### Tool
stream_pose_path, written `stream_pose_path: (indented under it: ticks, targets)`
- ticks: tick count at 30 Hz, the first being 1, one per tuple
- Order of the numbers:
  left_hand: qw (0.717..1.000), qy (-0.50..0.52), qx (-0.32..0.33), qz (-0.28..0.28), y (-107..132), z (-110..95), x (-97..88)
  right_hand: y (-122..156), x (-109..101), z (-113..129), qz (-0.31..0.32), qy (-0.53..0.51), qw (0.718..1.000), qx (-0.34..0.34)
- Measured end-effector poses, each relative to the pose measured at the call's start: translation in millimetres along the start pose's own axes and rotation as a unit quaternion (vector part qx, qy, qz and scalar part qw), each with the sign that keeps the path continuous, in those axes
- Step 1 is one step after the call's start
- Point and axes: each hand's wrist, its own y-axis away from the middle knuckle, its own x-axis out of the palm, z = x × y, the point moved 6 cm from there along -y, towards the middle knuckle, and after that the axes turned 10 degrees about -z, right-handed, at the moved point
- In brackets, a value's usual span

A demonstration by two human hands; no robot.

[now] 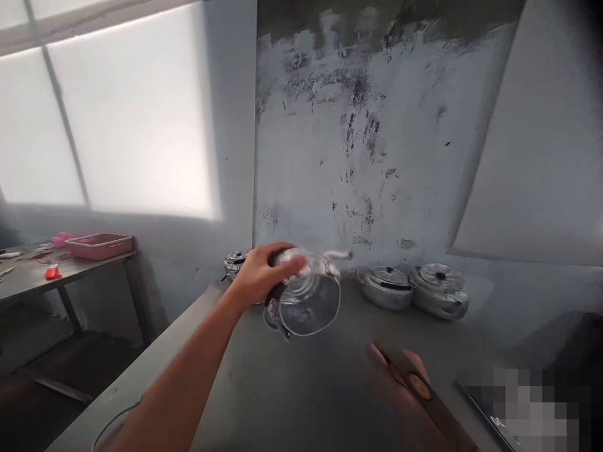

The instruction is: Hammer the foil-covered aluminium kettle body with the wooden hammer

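The left forearm (181,370) leads to the left hand (261,274), its grip clamped on a metal vessel (311,307) tipped above the surface (282,395), mouth toward the camera. The right hand (392,380) is blurred at a brown strip (445,415); I cannot tell whether its grip is closed. Lidded pots (387,298) stand beyond.

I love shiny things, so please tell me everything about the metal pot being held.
The metal pot looks silvery and shiny, with a thin rim around its wide, rounded, open mouth. Faint rings show inside. It tilts, mouth toward the camera. A pale piece sticks out at the upper right, too blurred to name. The left hand's grip holds it from the upper left, over the grey table.
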Motion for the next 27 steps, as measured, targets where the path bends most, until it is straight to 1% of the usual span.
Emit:
stream_pose_path:
  ticks: [2, 4, 6, 8, 14, 18, 22, 25, 27]
  targets:
    - [0.996, -0.089, 0.003, 0.023, 0.4, 6.5, 9.9, 2.0, 13.1, -5.7, 0.074, 0.017, 0.997, -0.008]
    - [0.986, -0.15, 0.0, 0.073, 2.2, 14.7, 23.5, 5.0, 26.3, -12.7, 0.149, 0.044, 0.988, -0.02]
    - [0.977, -0.173, -0.006, 0.124, 4.8, 23.1, 35.2, 6.4, 33.9, -19.3, 0.184, 0.061, 0.981, -0.023]
    - [0.971, -0.184, -0.009, 0.15, 6.5, 29.7, 41.3, 6.5, 36.9, -23.3, 0.192, 0.068, 0.979, -0.018]
    - [0.963, -0.206, -0.003, 0.172, 8.2, 37.0, 48.5, 8.0, 38.6, -25.7, 0.2, 0.084, 0.976, -0.012]
    - [0.955, -0.225, 0.003, 0.191, 12.8, 40.2, 62.7, 8.8, 40.7, -29.0, 0.195, 0.098, 0.976, -0.004]
    - [0.943, -0.255, -0.004, 0.213, 17.3, 47.2, 76.3, 8.9, 43.3, -30.5, 0.191, 0.102, 0.976, 0.002]
    - [0.939, -0.267, -0.011, 0.214, 17.3, 52.8, 79.1, 8.7, 43.1, -29.6, 0.182, 0.096, 0.979, 0.005]
    - [0.94, -0.258, -0.022, 0.222, 17.2, 57.7, 79.6, 8.1, 42.1, -28.5, 0.175, 0.089, 0.98, 0.006]
